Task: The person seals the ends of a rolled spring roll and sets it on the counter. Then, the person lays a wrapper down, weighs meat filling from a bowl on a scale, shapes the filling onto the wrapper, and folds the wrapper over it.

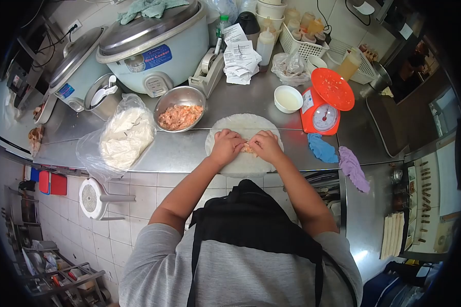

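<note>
A thin, round, whitish wrapper sheet [243, 122] lies at the front edge of the steel counter. On it, a small strip of orange-pink minced filling [247, 148] shows between my hands. From the left, my left hand [228, 147] presses curled fingers against the filling. My right hand [266, 146] pinches at its other end, fingertips bent down and close to the left ones. Beyond them stands a steel bowl [160, 111] with more minced filling. Left of the bowl, a clear plastic bag [89, 151] holds a stack of pale wrappers [128, 135]. A white bowl [288, 99] contains pale liquid.
An orange kitchen scale [325, 117] is to the right, near a blue cloth [321, 148] and a purple cloth [353, 169]. Two rice cookers [153, 51] fill the back left. Paper slips [241, 59] and sauce bottles [265, 45] are behind. A white stool [91, 198] stands below.
</note>
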`<act>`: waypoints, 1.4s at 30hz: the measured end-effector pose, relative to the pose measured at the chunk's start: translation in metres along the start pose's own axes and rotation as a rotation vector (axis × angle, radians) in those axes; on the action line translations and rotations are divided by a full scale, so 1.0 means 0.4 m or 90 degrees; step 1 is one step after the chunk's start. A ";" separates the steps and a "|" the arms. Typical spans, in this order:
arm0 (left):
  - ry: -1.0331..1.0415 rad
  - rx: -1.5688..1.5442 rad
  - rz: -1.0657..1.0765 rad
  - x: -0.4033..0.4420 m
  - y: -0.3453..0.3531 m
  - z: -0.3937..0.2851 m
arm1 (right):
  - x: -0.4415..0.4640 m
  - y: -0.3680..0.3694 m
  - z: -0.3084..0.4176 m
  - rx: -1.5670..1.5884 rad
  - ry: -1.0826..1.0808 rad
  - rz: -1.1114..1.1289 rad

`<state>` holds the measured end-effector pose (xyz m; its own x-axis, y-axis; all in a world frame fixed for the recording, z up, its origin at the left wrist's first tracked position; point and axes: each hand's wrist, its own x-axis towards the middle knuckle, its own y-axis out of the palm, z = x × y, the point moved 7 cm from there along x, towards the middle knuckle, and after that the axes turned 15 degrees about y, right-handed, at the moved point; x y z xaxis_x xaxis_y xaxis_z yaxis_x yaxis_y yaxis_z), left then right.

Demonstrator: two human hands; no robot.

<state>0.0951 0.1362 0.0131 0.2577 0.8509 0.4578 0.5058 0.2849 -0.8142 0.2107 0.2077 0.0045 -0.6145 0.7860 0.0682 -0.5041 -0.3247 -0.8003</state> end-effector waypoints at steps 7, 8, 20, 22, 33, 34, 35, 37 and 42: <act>0.015 0.074 -0.034 -0.010 0.005 -0.006 | 0.000 0.005 0.059 -0.127 -0.056 0.009; 0.018 0.061 -0.001 -0.008 0.005 -0.002 | 0.011 0.030 0.044 -0.121 -0.054 0.037; 0.081 0.119 0.051 0.001 -0.024 -0.016 | -0.007 0.016 -0.004 -0.129 -0.039 0.027; 0.062 0.121 0.028 0.000 -0.030 -0.023 | -0.019 -0.014 0.008 -0.115 -0.046 -0.019; 0.073 0.135 -0.012 0.059 0.002 -0.084 | -0.012 -0.013 -0.043 -0.133 -0.034 0.028; 0.063 0.130 0.005 0.059 0.011 -0.079 | -0.016 -0.035 -0.033 -0.102 -0.051 -0.025; 0.064 0.124 0.003 0.056 0.014 -0.077 | -0.024 -0.059 -0.024 -0.070 -0.069 -0.078; 0.068 0.111 -0.003 0.052 0.017 -0.073 | -0.038 -0.099 0.002 -0.020 -0.098 -0.140; 0.061 0.092 -0.030 0.036 0.004 -0.072 | -0.026 -0.060 0.015 -0.013 -0.142 -0.091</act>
<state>0.1232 0.1362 0.0287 0.3173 0.7914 0.5225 0.3974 0.3893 -0.8310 0.2255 0.2039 0.0267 -0.6572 0.6871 0.3097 -0.5851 -0.2062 -0.7843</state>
